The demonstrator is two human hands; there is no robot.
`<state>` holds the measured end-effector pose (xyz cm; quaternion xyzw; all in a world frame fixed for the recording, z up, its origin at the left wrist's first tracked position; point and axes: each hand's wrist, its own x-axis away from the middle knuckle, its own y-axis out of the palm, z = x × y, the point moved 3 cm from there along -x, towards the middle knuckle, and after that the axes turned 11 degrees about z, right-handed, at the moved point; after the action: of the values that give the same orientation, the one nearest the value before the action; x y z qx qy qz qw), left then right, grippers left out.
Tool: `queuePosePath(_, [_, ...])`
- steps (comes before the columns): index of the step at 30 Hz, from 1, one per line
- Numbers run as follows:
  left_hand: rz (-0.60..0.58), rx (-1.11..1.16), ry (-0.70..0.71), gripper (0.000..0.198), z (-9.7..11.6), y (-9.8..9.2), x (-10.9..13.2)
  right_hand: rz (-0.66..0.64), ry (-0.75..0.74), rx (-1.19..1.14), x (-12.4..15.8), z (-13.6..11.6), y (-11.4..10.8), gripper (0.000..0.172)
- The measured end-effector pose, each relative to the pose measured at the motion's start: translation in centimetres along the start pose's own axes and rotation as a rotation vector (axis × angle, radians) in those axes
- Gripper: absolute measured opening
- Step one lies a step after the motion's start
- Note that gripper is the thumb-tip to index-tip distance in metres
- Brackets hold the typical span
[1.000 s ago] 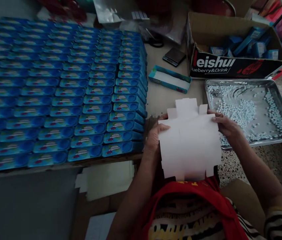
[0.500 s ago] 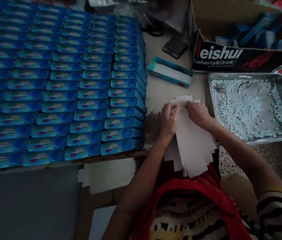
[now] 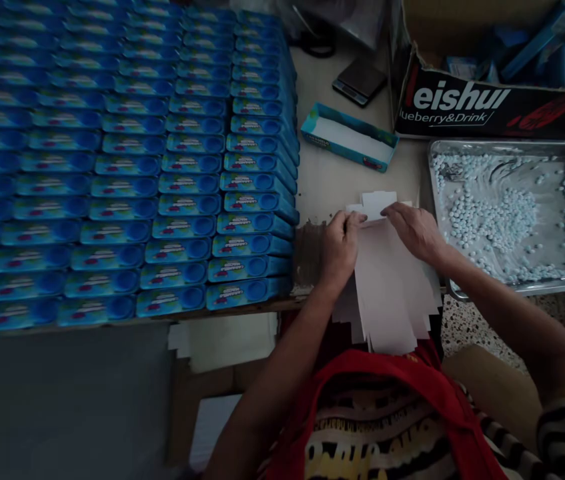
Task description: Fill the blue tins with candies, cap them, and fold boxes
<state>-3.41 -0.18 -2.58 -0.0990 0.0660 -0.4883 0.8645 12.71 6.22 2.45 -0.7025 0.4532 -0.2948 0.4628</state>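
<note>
A pile of pale, flat carton blanks (image 3: pixel 392 287) with notched edges lies over the table's front edge and my lap, plain side up. My left hand (image 3: pixel 341 250) is closed on the left corner at the far end of the top blank, thumb on the card. At the opposite corner my right hand (image 3: pixel 415 230) pinches the same end between thumb and fingers. Between the two hands a tabbed end flap (image 3: pixel 379 205) stands bent along a crease. Just beyond lies an open blue carton (image 3: pixel 347 140) with a white inside.
Rows of blue packs (image 3: pixel 187 183) cover the table's left side. A metal tray (image 3: pixel 507 290) of small pale-blue pellets sits at right. Behind are a black cardboard box (image 3: pixel 452 110) holding blue cartons, a small scale (image 3: pixel 359 81) and black-handled scissors (image 3: pixel 318 45).
My hands have moved slightly apart, and more of the blank's bent end flap shows between them. The whole view has shifted a little.
</note>
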Motion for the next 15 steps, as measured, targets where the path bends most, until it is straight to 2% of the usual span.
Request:
queuePosePath(1, [-0.020,-0.020,-0.008,0.011,0.1,0.1,-0.2,-0.054,0.005,0.036,-0.8,0.1,-0.2,0.041])
queuePosePath(4, [-0.109,-0.154,-0.006,0.038,0.6,0.5,-0.8,-0.218,-0.029,0.174,-3.4,0.2,-0.2,0.026])
queuePosePath(8, [-0.177,-0.349,0.059,0.041,1.5,0.8,-1.1,-0.273,-0.257,0.323,-5.8,-1.3,0.0,0.022])
queuePosePath(12, [-0.084,-0.326,0.066,0.052,1.5,0.9,-0.7,-0.355,-0.465,0.383,-6.5,-2.3,1.2,0.015])
queuePosePath(15, [0.006,-0.288,0.063,0.053,0.7,0.9,-0.3,-0.277,-0.525,0.331,-7.0,-1.9,2.5,0.009])
